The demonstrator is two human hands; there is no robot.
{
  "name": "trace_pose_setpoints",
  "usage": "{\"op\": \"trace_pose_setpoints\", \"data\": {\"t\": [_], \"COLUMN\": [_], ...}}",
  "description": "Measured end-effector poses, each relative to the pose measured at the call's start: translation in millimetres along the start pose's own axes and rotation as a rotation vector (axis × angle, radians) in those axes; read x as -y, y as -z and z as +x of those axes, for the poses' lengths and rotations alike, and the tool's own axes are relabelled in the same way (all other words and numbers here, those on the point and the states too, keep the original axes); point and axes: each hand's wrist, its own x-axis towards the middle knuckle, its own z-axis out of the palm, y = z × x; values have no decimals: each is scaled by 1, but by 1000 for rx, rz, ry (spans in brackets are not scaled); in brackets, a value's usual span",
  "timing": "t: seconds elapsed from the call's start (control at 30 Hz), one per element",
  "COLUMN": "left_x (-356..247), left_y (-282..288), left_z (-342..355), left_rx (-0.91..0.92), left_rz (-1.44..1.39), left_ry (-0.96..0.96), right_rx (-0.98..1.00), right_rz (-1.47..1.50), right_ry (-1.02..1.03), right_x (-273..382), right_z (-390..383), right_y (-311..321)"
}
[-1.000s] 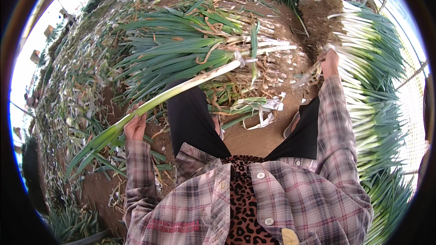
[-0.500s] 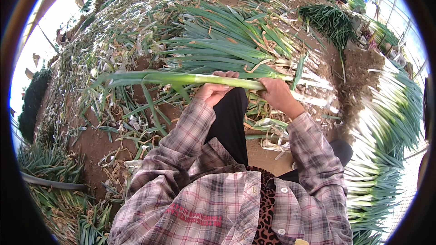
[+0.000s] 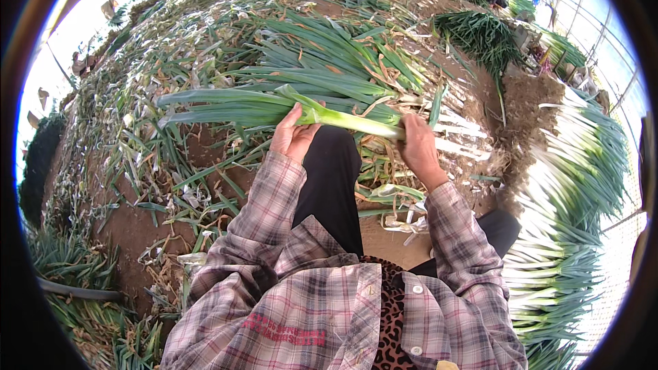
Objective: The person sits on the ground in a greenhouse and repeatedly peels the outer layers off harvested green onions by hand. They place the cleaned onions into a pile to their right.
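1. Along the right, a long row of green onions (image 3: 548,219), white stems leftward.
2. Ahead, a leafy pile (image 3: 322,51).
3. Above the left knee (image 3: 336,161), one onion (image 3: 353,122), leaves leftward.
4. Curled around its green part, left hand (image 3: 293,137); gripping its paler stem, right hand (image 3: 419,145).

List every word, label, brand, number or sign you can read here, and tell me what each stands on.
Red lettering on the plaid shirt: upside down, too small and blurred to quote.
Held stalk: no lettering seen.
No other writing can be made out.
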Motion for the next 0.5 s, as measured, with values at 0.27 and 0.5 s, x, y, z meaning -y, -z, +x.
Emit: {"op": "trace_pose_setpoints", "data": {"t": [0.27, 0.5], "left_x": [38, 41], "left_y": [13, 22], "left_z": [-6, -8], "left_rx": [-22, -25], "left_rz": [226, 284], "left_ry": [28, -13], "right_rx": [338, 520], "right_rz": [941, 1166], "right_ry": [-91, -306], "right_x": [53, 53], "right_z": [29, 33], "right_y": [-35, -59]}}
